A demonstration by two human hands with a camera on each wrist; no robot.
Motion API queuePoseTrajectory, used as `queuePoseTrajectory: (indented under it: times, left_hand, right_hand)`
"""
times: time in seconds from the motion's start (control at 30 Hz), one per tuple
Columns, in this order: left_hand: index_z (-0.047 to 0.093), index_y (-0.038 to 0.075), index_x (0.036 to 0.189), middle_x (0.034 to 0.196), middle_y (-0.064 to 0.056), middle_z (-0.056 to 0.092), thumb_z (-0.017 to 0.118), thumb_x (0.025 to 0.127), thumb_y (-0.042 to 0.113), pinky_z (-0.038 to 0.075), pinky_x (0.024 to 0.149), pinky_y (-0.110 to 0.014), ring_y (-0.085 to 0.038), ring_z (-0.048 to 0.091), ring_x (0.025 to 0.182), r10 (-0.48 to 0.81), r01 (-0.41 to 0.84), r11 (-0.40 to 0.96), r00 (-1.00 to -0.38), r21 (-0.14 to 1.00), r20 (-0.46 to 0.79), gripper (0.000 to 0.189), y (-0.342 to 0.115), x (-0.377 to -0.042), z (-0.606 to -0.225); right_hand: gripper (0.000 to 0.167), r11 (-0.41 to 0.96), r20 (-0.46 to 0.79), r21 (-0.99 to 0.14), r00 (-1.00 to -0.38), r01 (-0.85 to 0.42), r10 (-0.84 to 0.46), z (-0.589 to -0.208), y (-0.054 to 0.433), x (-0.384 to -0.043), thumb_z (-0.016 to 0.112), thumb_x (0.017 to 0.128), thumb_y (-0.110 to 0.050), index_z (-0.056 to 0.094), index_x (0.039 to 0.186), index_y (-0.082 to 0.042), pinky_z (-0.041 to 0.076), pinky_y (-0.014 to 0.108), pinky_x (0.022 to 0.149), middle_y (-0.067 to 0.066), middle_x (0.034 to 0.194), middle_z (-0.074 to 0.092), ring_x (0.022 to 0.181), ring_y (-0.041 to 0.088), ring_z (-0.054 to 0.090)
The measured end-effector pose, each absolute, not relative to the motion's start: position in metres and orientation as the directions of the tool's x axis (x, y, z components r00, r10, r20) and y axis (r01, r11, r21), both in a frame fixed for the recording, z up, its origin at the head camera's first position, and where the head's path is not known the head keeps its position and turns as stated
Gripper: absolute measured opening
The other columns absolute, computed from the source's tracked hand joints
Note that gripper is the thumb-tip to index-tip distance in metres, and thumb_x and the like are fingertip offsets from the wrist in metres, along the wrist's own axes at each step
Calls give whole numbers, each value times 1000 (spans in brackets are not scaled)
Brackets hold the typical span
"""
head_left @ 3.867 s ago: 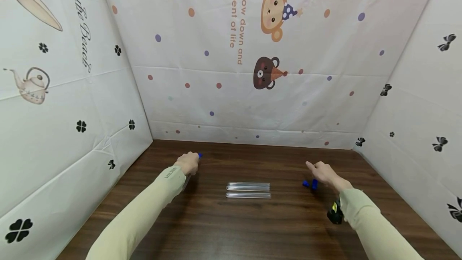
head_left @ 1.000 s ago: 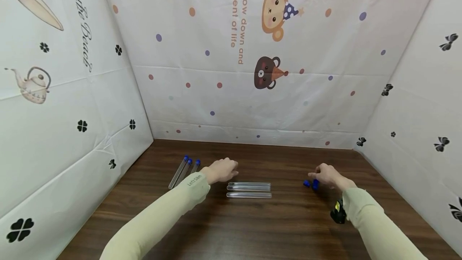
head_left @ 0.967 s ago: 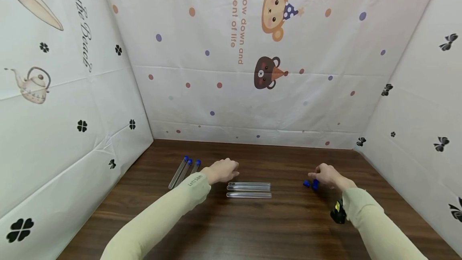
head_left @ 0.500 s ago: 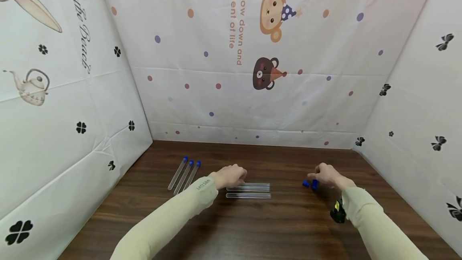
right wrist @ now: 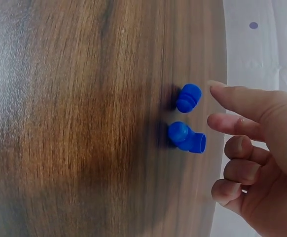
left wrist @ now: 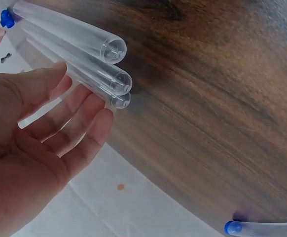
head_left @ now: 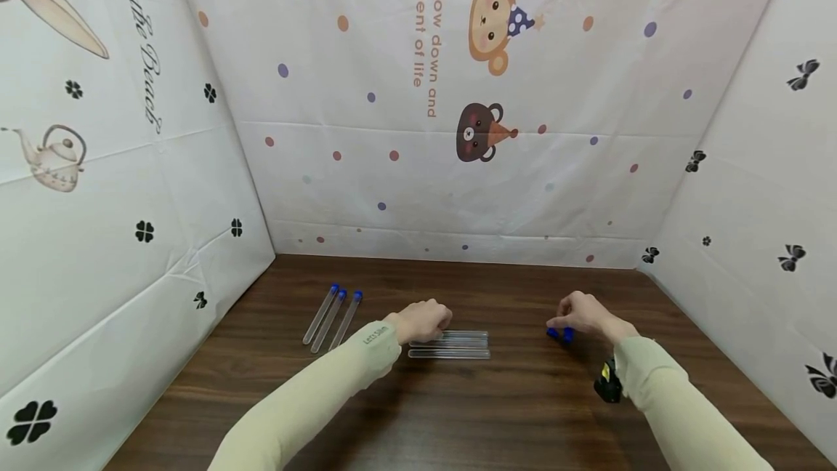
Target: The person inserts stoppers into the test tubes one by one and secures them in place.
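Three clear test tubes (head_left: 458, 353) lie side by side mid-table, uncapped. My left hand (head_left: 423, 320) is over their left end. In the left wrist view, the loosely bent fingers (left wrist: 96, 128) reach the farthest tube (left wrist: 121, 100), and the thumb stands apart from them. Whether they touch it is hard to tell. At the right, my right hand (head_left: 584, 312) hovers beside several blue caps (head_left: 568, 335). The right wrist view has one cap (right wrist: 189, 98) lying alone and two caps (right wrist: 179, 132) against each other; thumb and index finger are spread, holding nothing.
Three test tubes with blue caps (head_left: 346, 320) lie slanted at the left of the wooden table (head_left: 431, 420). A black strapped device (head_left: 608, 382) is on the right wrist. Printed white sheets (head_left: 366, 187) wall in the back and both sides.
My left hand has left the capped tubes and moved right to the uncapped ones; the latest shift is small. My right hand has lowered slightly toward the caps, its fingers now pointing down.
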State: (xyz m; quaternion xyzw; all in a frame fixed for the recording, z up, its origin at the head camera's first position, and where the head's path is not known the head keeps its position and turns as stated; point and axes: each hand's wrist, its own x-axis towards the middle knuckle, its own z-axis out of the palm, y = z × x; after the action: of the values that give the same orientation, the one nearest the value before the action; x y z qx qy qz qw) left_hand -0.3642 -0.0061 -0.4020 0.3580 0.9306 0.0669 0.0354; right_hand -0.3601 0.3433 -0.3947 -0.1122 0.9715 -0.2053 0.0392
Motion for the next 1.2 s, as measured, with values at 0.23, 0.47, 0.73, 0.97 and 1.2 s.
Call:
queuePoseTrajectory:
  times: [0.23, 0.47, 0.73, 0.97, 1.2]
  left_hand:
    - [50, 14, 72, 66, 7, 41, 66, 88, 6, 31, 53, -21, -7, 38, 58, 669, 660, 736, -743, 149, -19, 24, -4, -365, -405]
    - [53, 13, 73, 67, 6, 43, 68, 87, 7, 32, 53, -21, -7, 39, 60, 662, 655, 742, -749, 141, -6, 22, -2, -367, -409]
    - [47, 13, 70, 66, 6, 37, 65, 88, 2, 29, 53, -21, -7, 34, 59, 660, 653, 744, -752, 139, -2, 27, -2, -368, -412]
    - [40, 14, 66, 65, 5, 35, 56, 85, -7, 27, 52, -21, -8, 31, 59, 663, 659, 745, -749, 106, -2, 33, -2, -368, -414]
    - [54, 12, 78, 66, 6, 47, 56, 94, 4, 36, 52, -21, -6, 42, 57, 639, 636, 767, -769, 92, -5, 17, -5, -366, -408]
  right_hand:
    - [22, 897, -60, -401, -972, -186, -228, -395, 336, -359, 78, 79, -26, 67, 72, -8, 41, 27, 57, 3, 67, 65, 61, 12, 50]
    - [21, 911, -73, -373, -974, -173, -215, -398, 331, -357, 80, 78, -23, 67, 72, -7, 41, 27, 58, 0, 66, 63, 61, 12, 50]
    - [20, 918, -60, -349, -973, -189, -224, -401, 329, -358, 79, 78, -21, 66, 70, -9, 39, 28, 59, -3, 63, 59, 61, 13, 49]
    - [17, 913, -31, -368, -979, -179, -204, -400, 330, -357, 75, 81, -21, 65, 73, -10, 39, 29, 57, 0, 65, 61, 60, 14, 49]
    - [17, 887, 78, -401, -973, -230, -217, -399, 333, -361, 75, 81, -17, 64, 72, -7, 42, 29, 54, -1, 63, 60, 57, 12, 51]
